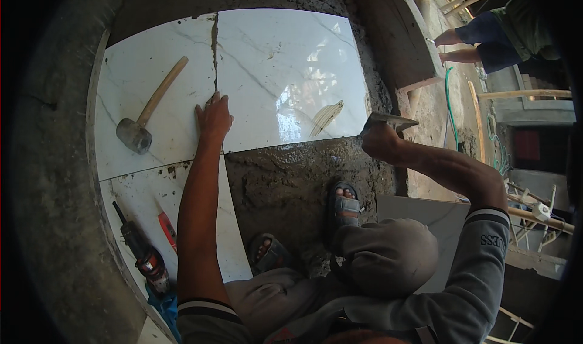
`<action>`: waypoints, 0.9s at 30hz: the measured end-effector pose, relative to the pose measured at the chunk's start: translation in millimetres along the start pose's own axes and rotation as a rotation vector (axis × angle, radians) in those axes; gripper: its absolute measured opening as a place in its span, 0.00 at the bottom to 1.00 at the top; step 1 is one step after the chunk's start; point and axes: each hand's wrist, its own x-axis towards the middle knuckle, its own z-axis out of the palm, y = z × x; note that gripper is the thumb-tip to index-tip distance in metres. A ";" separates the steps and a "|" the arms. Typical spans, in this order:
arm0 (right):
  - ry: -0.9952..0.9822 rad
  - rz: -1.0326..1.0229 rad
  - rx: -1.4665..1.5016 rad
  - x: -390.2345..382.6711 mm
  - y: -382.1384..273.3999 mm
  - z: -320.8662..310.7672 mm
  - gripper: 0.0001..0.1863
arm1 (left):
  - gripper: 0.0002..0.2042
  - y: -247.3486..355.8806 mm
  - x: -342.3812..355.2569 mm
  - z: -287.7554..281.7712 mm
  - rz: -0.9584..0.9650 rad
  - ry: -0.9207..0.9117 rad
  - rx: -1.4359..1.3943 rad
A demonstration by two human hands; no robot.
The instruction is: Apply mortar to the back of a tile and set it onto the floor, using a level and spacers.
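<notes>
My left hand (214, 116) rests with fingers apart on the seam between a white veined tile (146, 64) and the glossy tile (255, 89) to its right. My right hand (379, 137) grips a metal trowel (405, 124) just past that tile's right corner, above wet grey mortar (279, 180). A rubber mallet (133, 136) with a wooden handle lies on the left tile. On the lower tile (206, 198) are a dark red-and-black power tool (149, 259) and a red tool (167, 228).
My sandalled feet stand on the mortar. At the right are a concrete step (407, 34), another tile (413, 216), green hose (449, 101) and wooden poles (522, 93). At the upper right is another person (498, 40) in dark shorts. A concrete edge (54, 161) runs along the left.
</notes>
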 end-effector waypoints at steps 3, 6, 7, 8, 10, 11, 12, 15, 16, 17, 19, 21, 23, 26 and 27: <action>0.089 -0.064 0.023 11.4 -11.9 -32.2 0.05 | 0.23 -0.2 -1.5 5.8 0.053 0.100 0.024; 0.178 -0.134 0.054 19.3 -24.3 -59.3 0.04 | 0.20 -0.8 -1.3 9.1 0.060 0.109 0.061; 0.138 -0.149 0.086 19.5 -29.1 -65.9 0.04 | 0.20 -1.5 -1.2 9.8 0.041 0.102 0.071; 0.099 -0.164 0.115 18.6 -33.4 -71.2 0.05 | 0.23 -2.2 -1.0 10.1 0.044 0.084 0.086; 0.125 -0.208 0.086 9.2 -40.5 -74.5 0.05 | 0.26 -4.3 -1.1 11.5 0.024 0.061 0.094; 0.172 -0.198 0.093 -0.4 -43.4 -72.5 0.06 | 0.26 -5.1 -0.6 12.3 0.041 0.070 0.101; 0.217 -0.183 0.078 -10.3 -44.9 -69.0 0.06 | 0.25 -5.6 0.8 12.8 0.059 0.082 0.108; 0.245 -0.107 0.259 -41.9 -49.9 -51.3 0.07 | 0.25 -7.0 3.7 16.2 0.062 0.083 0.105; 0.342 -0.029 0.217 -51.6 -49.0 -45.1 0.07 | 0.25 -6.8 5.1 17.1 0.055 0.086 0.104; 0.383 0.038 0.160 -57.4 -45.0 -39.8 0.07 | 0.25 -6.3 5.4 18.3 0.054 0.091 0.103; 0.390 0.067 0.296 -59.9 -37.2 -33.6 0.07 | 0.24 -5.7 3.1 20.4 0.028 0.084 0.110; 0.304 0.114 0.407 -49.0 -33.6 -34.9 0.06 | 0.13 -3.4 0.3 21.1 0.060 0.205 0.083; 0.379 0.061 0.412 -27.0 -41.3 -43.9 0.06 | 0.13 -2.1 -1.9 19.7 0.048 0.214 0.079; 0.479 0.011 0.364 10.1 -61.3 -65.5 0.10 | 0.13 -4.2 -4.8 15.5 0.058 0.169 0.057; 0.535 -0.004 0.297 22.5 -67.0 -73.3 0.13 | 0.14 -6.3 -5.9 13.8 0.087 0.132 0.034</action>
